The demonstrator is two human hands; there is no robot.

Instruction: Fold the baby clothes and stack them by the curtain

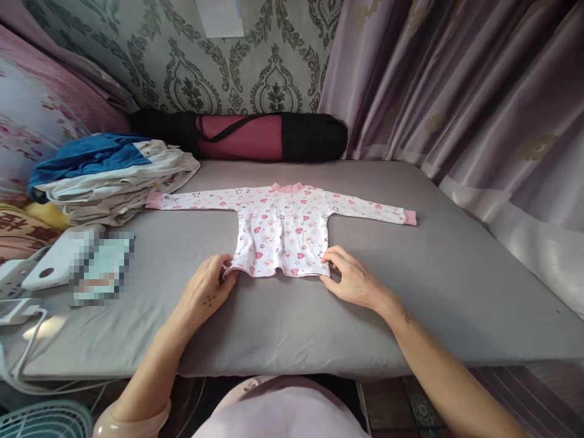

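A small white long-sleeved baby top (280, 228) with pink hearts and pink cuffs lies flat on the grey mattress (433, 286), sleeves spread out to both sides, collar away from me. My left hand (207, 291) pinches the bottom left corner of the hem. My right hand (351, 278) pinches the bottom right corner of the hem. Both hands rest on the mattress at the near edge of the garment.
A stack of folded clothes (109, 179) with a blue piece on top sits at the left. A rolled pink mat in a black bag (255, 137) lies against the patterned wall. Purple curtains (479, 97) hang at the right. White devices and cables (27, 286) lie at the left edge.
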